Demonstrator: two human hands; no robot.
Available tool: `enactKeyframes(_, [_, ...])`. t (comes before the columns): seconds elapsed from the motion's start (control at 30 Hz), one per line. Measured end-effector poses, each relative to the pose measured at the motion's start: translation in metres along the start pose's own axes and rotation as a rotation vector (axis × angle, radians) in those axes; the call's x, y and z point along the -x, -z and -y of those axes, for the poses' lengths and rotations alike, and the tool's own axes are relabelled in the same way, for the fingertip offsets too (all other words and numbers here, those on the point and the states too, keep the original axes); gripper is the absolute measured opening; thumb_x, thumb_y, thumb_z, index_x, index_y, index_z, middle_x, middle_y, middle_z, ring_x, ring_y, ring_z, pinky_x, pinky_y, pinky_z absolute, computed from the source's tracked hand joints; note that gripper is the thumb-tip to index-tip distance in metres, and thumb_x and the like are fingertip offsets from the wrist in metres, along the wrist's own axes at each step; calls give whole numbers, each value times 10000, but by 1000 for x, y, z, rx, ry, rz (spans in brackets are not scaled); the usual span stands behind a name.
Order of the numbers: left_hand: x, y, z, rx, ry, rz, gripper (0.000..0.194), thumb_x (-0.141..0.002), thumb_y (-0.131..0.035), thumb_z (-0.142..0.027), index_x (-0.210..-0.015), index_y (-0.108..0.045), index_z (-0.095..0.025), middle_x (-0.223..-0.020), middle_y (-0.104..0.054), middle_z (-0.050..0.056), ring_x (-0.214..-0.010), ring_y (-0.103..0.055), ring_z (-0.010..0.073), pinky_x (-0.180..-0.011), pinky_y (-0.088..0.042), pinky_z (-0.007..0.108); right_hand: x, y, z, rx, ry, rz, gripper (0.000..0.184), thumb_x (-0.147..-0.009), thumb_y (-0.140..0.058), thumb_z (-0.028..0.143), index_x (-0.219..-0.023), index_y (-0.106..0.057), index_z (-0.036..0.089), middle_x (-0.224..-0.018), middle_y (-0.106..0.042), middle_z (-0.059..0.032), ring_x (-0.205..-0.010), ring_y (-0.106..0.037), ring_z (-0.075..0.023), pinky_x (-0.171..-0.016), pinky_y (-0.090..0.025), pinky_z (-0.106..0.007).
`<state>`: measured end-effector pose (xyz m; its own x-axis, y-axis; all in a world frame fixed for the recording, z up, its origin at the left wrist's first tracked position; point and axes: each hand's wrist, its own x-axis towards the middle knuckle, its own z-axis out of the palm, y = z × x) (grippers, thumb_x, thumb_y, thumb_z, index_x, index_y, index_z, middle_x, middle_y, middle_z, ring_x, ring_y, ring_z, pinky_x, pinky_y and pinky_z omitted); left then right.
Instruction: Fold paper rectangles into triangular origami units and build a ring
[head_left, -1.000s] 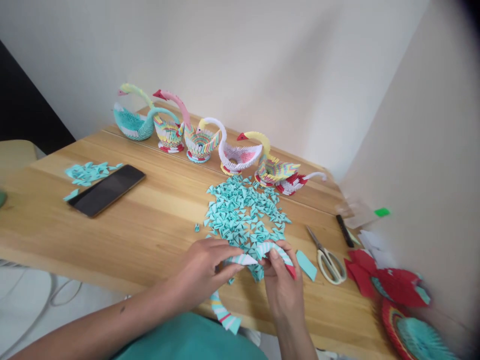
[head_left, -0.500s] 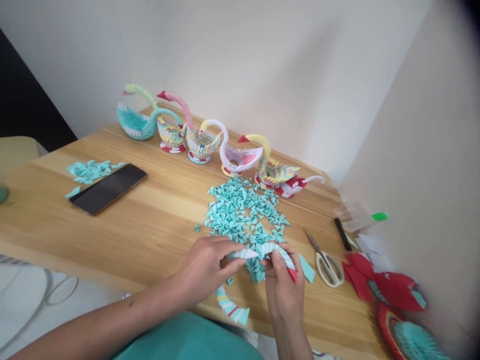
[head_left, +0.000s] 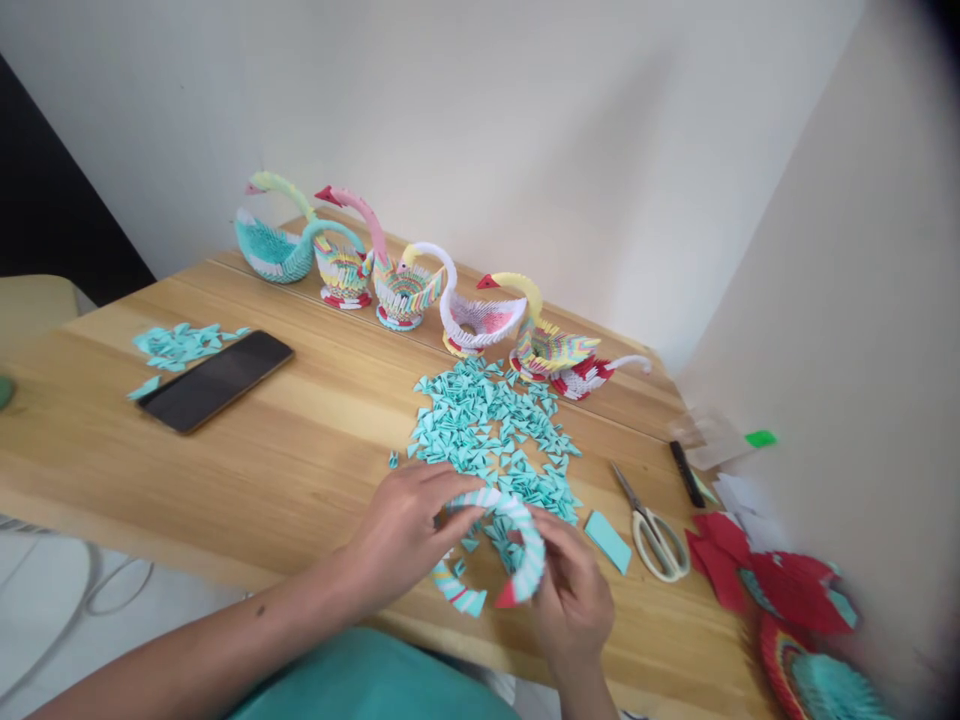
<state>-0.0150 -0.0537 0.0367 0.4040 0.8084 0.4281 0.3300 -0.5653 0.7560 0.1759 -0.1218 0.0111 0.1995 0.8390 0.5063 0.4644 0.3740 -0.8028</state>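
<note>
Through my head view I have the left hand (head_left: pixel 420 520) pinching a striped paper curve (head_left: pixel 532 548) between thumb and fingers. My right hand (head_left: pixel 574 585) grips the curve's other side, near its red tip. It bends round almost into a ring above the front of the wooden table (head_left: pixel 300 460), its two ends apart. Just behind it I see a pile of folded teal papers (head_left: pixel 465 415). To the right lie a teal pad (head_left: pixel 608 542) and scissors (head_left: pixel 660 545); paper swans (head_left: pixel 487 325) line the back.
</note>
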Motion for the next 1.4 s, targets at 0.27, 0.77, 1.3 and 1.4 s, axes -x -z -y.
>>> enactKeyframes(0.27, [13,-3,4,-142,-132,6,227,-943,-483,-307,-973,-675,-189,-836,-697,58,-750,-625,164,-679,-438,274,5,5,5,-74,-318,139,165,-818,-640,254,-959,-726,260,-888,-757,-35,-785,-709,-203,-679,-581,-300])
enactKeyframes(0.77, [24,10,-5,148,-245,94,170,-901,-542,-123,-1004,-660,-187,-877,-692,48,-814,-618,135,-742,-442,235,3,6,20,-186,-98,179,196,-795,-662,114,-892,-713,277,-813,-727,-22,-791,-678,-185,-715,-548,-305])
enactKeyframes(1.3, [25,7,-6,162,-238,7,152,-884,-553,-111,-979,-662,-158,-829,-680,56,-762,-607,134,-709,-450,223,5,5,15,-207,-96,178,190,-815,-637,101,-907,-699,255,-832,-718,-34,-803,-674,-179,-713,-550,-290])
enactKeyframes(1.4, [25,7,-6,164,-235,12,146,-875,-560,-97,-974,-651,-153,-833,-681,53,-772,-606,134,-718,-443,221,5,5,15,-217,-105,177,195,-815,-638,100,-909,-700,259,-831,-715,-30,-807,-672,-176,-715,-550,-281])
